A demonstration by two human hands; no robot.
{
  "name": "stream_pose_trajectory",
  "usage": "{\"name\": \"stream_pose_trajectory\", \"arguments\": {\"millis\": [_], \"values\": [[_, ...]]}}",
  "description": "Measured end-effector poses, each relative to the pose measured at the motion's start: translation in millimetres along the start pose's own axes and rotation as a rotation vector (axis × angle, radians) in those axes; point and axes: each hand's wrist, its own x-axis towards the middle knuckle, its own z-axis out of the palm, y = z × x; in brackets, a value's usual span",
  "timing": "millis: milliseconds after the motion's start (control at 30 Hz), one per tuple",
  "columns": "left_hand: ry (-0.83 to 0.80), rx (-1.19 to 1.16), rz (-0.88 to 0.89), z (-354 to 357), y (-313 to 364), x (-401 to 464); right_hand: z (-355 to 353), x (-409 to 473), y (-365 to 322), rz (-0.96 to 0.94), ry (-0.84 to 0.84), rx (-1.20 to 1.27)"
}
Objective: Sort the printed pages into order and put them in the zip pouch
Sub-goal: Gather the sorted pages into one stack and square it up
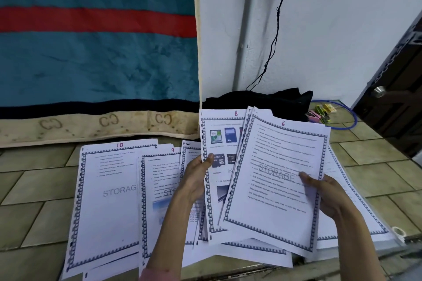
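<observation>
Printed pages with patterned blue borders and red handwritten numbers are spread over the tiled floor. Page 10 [107, 198] lies at the left, with page 9 [157, 189] overlapping its right edge. My left hand [196, 178] pinches page 8 [217, 166], which shows memory-card pictures, by its left edge. My right hand [324, 194] grips page 6 [274, 180] at its right edge, with further sheets fanned behind it. Both held pages are raised above more sheets [356, 212] on the floor. A clear plastic edge with a white zip pull [398, 231] shows under the sheets at the right.
A teal blanket with a red stripe [98, 52] hangs at the left. Black cloth [262, 102] lies against the white wall, with a black cable above. Colourful small items [319, 113] and a blue cord loop lie at the right. A dark door [397, 89] stands beyond.
</observation>
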Motion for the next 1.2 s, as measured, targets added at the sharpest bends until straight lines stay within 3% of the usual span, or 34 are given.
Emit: {"name": "stream_pose_trajectory", "arguments": {"millis": [300,500,567,633,700,733,833,967,1200], "values": [[-0.105,0.030,-0.117,1.0,-0.8,-2.7,21.3,-14.3,-13.1,0.124,-0.193,0.012],[-0.090,0.071,-0.106,-12.4,-1.2,-4.8,41.7,-4.8,-3.8,0.081,-0.155,-0.153],[0.121,0.276,0.051,-30.6,-1.1,-8.3,45.8,0.5,3.0,0.059,-0.100,-0.203],[0.533,0.736,0.219,-58.0,-5.0,-8.0,51.4,3.7,7.1,0.010,-0.055,-0.268],[0.864,0.990,0.200,-81.8,-7.6,-12.9,57.8,7.9,10.9,-0.037,-0.020,-0.330],[0.924,1.011,0.125,-89.0,-7.3,-16.7,60.3,10.5,12.6,-0.061,-0.006,-0.354],[0.878,0.895,0.017,-102.0,-9.1,-18.0,68.1,16.0,17.4,-0.110,0.026,-0.436],[0.857,0.646,0.106,-111.4,-4.5,-24.5,76.9,19.8,23.0,-0.175,0.030,-0.527],[0.860,0.578,0.205,-124.6,48.7,-55.7,81.9,28.4,33.9,-0.239,0.035,-0.678]]}}
